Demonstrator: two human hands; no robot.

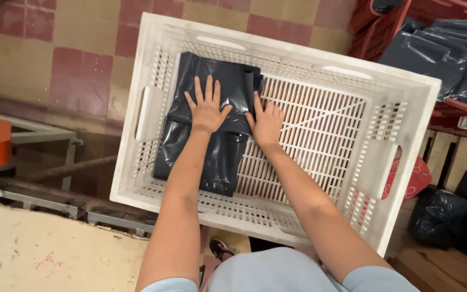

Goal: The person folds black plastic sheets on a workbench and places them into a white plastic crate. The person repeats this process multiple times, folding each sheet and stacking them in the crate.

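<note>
While left hand (206,108) presses dark bag (206,130) flat, fingers spread, right hand (266,121) rests open on bag's edge.

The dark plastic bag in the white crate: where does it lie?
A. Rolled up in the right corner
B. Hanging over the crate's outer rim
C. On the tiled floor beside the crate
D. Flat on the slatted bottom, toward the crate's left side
D: the dark plastic bag lies flat on the white crate's slatted bottom at its left side, with the left hand and right hand pressed flat on it.
</note>
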